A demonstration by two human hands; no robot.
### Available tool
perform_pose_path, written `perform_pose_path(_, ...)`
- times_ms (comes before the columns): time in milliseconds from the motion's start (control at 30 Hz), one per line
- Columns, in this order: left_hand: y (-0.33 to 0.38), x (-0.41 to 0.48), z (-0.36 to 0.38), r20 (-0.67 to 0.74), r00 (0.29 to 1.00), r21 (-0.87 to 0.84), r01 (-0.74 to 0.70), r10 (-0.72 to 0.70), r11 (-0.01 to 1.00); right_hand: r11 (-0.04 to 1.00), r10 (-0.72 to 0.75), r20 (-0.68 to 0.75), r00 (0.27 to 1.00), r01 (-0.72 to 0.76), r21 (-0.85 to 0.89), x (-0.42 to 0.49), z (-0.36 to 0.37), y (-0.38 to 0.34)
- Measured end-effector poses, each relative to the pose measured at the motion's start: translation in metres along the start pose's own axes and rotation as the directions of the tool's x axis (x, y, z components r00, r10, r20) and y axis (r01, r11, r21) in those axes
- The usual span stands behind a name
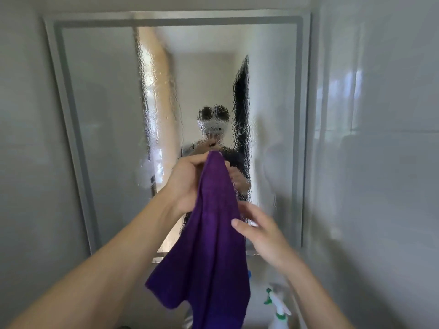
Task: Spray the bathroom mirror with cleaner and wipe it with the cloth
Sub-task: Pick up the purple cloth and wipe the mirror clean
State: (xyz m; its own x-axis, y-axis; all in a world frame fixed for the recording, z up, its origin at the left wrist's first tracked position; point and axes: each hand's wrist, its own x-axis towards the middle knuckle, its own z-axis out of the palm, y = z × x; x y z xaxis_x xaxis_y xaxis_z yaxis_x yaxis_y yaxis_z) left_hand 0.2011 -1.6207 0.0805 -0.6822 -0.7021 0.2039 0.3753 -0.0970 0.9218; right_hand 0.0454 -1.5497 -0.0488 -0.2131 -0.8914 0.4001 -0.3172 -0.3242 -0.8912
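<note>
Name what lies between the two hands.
The purple cloth hangs between them in the head view: the left hand grips its top, the right hand is open at its edge.

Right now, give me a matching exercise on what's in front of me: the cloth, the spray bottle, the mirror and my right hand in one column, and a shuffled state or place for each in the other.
1 cloth
2 spray bottle
3 mirror
4 right hand

A wet, streaked with droplets
B purple, hanging from the left hand
C open, fingers uncurled
D low at the right, under the forearm

Pairs: 1-B, 2-D, 3-A, 4-C.
</note>
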Motion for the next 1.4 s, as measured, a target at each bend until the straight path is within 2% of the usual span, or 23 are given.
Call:
perform_pose_path(67, 0.002, -0.001, -0.010, -0.064, 0.998, 0.020, 0.005, -0.004, 1.000, 0.999, 0.012, 0.108, 0.994, -0.007, -0.048, 0.005, -0.007, 0.001)
perform_pose_path(133, 0.003, -0.002, -0.023, -0.112, 0.994, 0.071, 0.014, -0.006, 0.997, 0.996, -0.020, 0.087, 0.996, 0.028, -0.082, 0.008, -0.014, 0.001)
perform_pose_path(200, 0.001, 0.001, -0.039, -0.160, 0.987, 0.196, 0.024, 0.007, 0.980, 0.994, -0.055, 0.038, 0.998, 0.059, -0.089, 0.010, -0.020, -0.001)
perform_pose_path(267, -0.001, 0.003, -0.050, -0.202, 0.977, 0.391, 0.019, 0.066, 0.920, 0.991, -0.055, 0.012, 0.998, 0.056, -0.118, 0.015, -0.021, -0.002)
perform_pose_path(333, -0.002, 0.003, -0.057, -0.207, 0.970, 0.569, 0.015, 0.125, 0.822, 0.971, -0.074, 0.004, 0.997, 0.073, -0.226, 0.017, -0.020, -0.006)
perform_pose_path(433, -0.003, 0.004, -0.061, -0.198, 0.963, 0.690, 0.005, 0.183, 0.724, 0.871, -0.181, -0.024, 0.983, 0.148, -0.469, 0.016, -0.024, -0.017)
perform_pose_path(500, -0.001, 0.004, -0.060, -0.204, 0.958, 0.700, -0.002, 0.202, 0.714, 0.830, -0.254, -0.102, 0.962, 0.162, -0.534, 0.016, -0.029, -0.026)
perform_pose_path(633, -0.003, 0.006, -0.057, -0.273, 0.952, 0.614, 0.062, 0.138, 0.787, 0.909, -0.286, -0.257, 0.923, 0.176, -0.377, 0.028, -0.043, -0.034)
perform_pose_path(767, -0.012, 0.009, -0.054, -0.248, 0.967, 0.398, 0.050, 0.056, 0.916, 0.948, -0.211, -0.253, 0.944, 0.136, -0.287, 0.036, -0.048, -0.048)
perform_pose_path(900, -0.022, 0.006, -0.055, -0.097, 0.995, 0.250, 0.051, -0.027, 0.967, 0.971, -0.138, -0.246, 0.959, 0.082, -0.225, 0.045, -0.042, -0.059)
perform_pose_path(1000, -0.034, 0.001, -0.047, -0.026, 1.000, 0.372, 0.020, -0.012, 0.928, 0.981, -0.110, -0.240, 0.964, 0.066, -0.185, 0.048, -0.038, -0.065)
perform_pose_path(1067, -0.038, 0.003, -0.049, -0.058, 0.997, 0.460, -0.012, 0.043, 0.888, 0.988, -0.081, -0.222, 0.972, 0.049, -0.148, 0.048, -0.039, -0.066)
perform_pose_path(1167, -0.030, 0.007, -0.052, -0.114, 0.986, 0.418, -0.061, 0.119, 0.906, 0.998, -0.019, -0.179, 0.984, 0.007, -0.069, 0.041, -0.045, -0.067)
perform_pose_path(1300, -0.019, 0.012, -0.038, -0.143, 0.967, 0.473, -0.121, 0.211, 0.873, 0.997, 0.075, 0.025, 0.997, -0.074, -0.030, 0.028, -0.054, -0.062)
perform_pose_path(1400, -0.011, 0.018, -0.024, -0.129, 0.959, 0.477, -0.163, 0.253, 0.864, 0.989, 0.146, 0.196, 0.970, -0.139, -0.049, 0.018, -0.053, -0.054)
